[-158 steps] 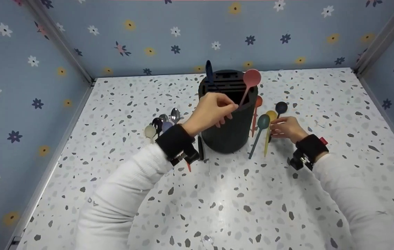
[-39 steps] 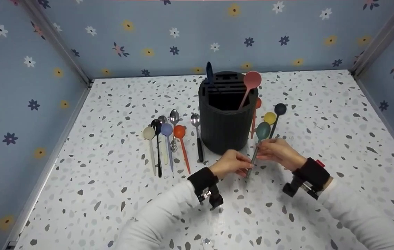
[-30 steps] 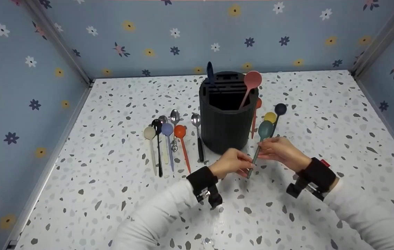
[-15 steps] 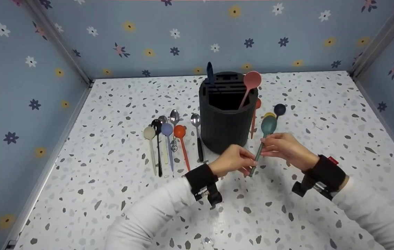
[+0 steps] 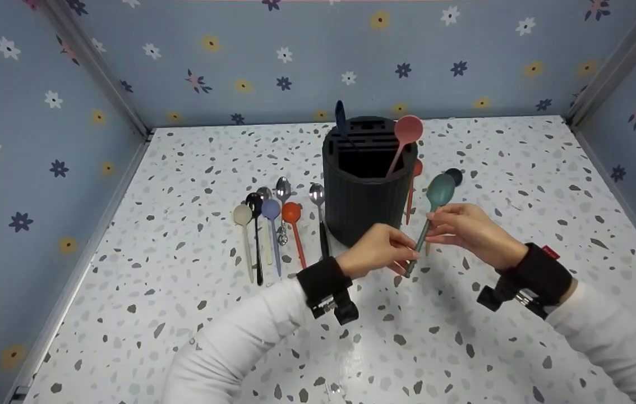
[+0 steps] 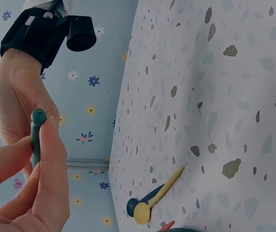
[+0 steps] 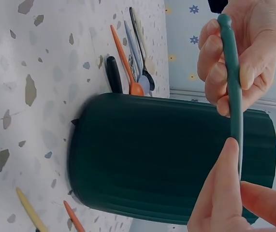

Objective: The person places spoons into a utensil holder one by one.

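A green spoon (image 5: 441, 191) is raised off the table in both hands, tilted with its bowl up and away. My left hand (image 5: 377, 251) pinches it near the handle's end; the knobbed tip of the green handle (image 6: 38, 117) shows in the left wrist view. Just below the bowl, my right hand (image 5: 472, 233) pinches the same handle between thumb and fingers. Left of and behind the hands stands a dark ribbed utensil holder (image 5: 371, 207). A pink spoon (image 5: 408, 130) and a dark blue spoon (image 5: 341, 118) stand in it, bowls up.
Left of the holder lie several spoons, among them a beige spoon (image 5: 242, 214), a purple spoon (image 5: 271, 209), an orange spoon (image 5: 291, 212) and a black-handled metal spoon (image 5: 316, 193). On its right are a red spoon (image 5: 417, 167), a navy spoon (image 5: 455, 175) and a yellow spoon (image 6: 142, 212).
My left hand has left the pink spoon in the holder and come down to the green spoon. Both hands have since raised the green spoon, moving it up and rightward.
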{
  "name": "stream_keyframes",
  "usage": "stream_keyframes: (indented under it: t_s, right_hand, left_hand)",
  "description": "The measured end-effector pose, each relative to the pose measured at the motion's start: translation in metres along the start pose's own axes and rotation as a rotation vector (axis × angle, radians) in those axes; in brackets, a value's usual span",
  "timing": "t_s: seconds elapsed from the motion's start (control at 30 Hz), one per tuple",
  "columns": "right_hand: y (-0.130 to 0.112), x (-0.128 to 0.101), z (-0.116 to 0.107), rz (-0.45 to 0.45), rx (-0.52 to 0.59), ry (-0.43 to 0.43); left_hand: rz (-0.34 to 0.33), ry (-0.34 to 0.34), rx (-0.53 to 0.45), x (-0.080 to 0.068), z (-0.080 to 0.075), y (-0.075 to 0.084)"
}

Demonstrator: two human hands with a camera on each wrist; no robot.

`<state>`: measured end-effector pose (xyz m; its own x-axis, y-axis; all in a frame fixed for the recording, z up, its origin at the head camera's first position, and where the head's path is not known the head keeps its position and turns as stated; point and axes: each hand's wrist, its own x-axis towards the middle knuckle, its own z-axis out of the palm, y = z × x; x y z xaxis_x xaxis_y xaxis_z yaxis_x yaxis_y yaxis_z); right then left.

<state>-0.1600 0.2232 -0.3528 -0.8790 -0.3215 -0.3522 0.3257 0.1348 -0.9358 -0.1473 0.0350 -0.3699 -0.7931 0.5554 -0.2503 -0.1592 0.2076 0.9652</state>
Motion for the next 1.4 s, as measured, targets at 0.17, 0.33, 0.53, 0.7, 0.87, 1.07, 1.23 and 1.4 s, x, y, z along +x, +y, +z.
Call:
stream_keyframes:
  t_s: [0.17,0.33,0.53,0.7,0.87,1.07,1.23,1.4]
  right_hand:
    - [-0.008,-0.003,-0.001,-0.021,-0.018,-0.002]
    - [-0.016,-0.005,-0.002,-0.036,-0.021,-0.005]
    - [-0.027,-0.007,-0.003,-0.052,-0.011,0.000]
    - [-0.035,-0.008,-0.003,-0.049,-0.026,0.015]
    - [-0.044,-0.010,-0.003,-0.068,-0.032,0.014]
    - [-0.054,-0.010,-0.002,-0.070,-0.005,0.035]
    - [-0.063,-0.008,0.000,-0.079,0.000,0.081]
    - [-0.074,-0.007,0.001,-0.103,0.031,0.083]
  left_hand:
    - [0.014,-0.005,0.008,-0.001,-0.002,0.008]
    - [0.030,-0.009,0.016,-0.002,-0.004,0.016]
    - [0.043,-0.002,0.043,-0.003,-0.006,0.025]
    - [0.066,0.008,0.057,-0.004,-0.008,0.033]
    - [0.092,0.019,0.093,-0.005,-0.010,0.042]
    - [0.125,0.019,0.124,-0.006,-0.014,0.050]
    - [0.137,0.022,0.131,-0.006,-0.019,0.057]
    - [0.160,0.031,0.155,-0.004,-0.025,0.065]
